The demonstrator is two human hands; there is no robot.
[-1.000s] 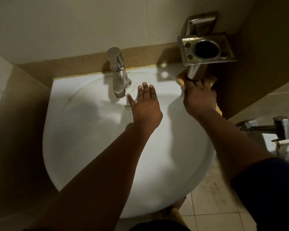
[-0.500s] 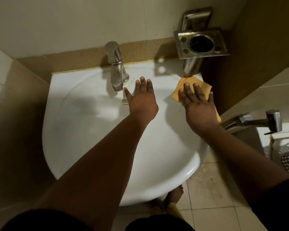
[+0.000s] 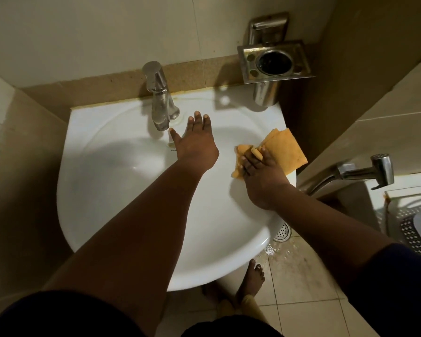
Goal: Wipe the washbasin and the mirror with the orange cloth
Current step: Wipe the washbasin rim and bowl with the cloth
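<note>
orange cloth point(image 3: 282, 152), white washbasin point(image 3: 122, 181), silver tap point(image 3: 159, 98)

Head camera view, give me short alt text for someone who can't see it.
Seen from above, a person's right hand presses a folded orange cloth onto the right rim of a white ceramic washbasin. The left hand rests open and flat near the chrome tap. A steel wall-mounted holder hangs above the basin's right corner.

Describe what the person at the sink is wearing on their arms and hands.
Both forearms are bare, and the left hand and right hand have no gloves. No rings, watch or bracelets show. A dark, navy-looking short sleeve covers the right upper arm, with matching dark fabric at the left shoulder.
</note>
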